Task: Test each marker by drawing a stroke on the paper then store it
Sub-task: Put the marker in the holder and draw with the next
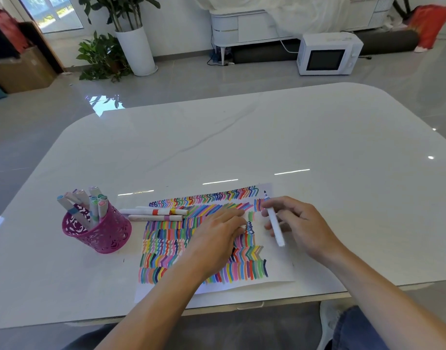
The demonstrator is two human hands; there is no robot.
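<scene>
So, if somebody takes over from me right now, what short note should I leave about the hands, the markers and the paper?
Left hand: rests flat on the paper, fingers straight.
Right hand: grips a white marker, uncapped tip over the paper's far right corner; contact unclear.
Done: paper nearly full of coloured strokes; several markers stand in the pink mesh holder.
Left: stroke with this marker, store it; then probably the three markers lying between holder and paper.

right hand (pixel 301 223) grips marker (pixel 274 222) over paper (pixel 275 270)
</scene>
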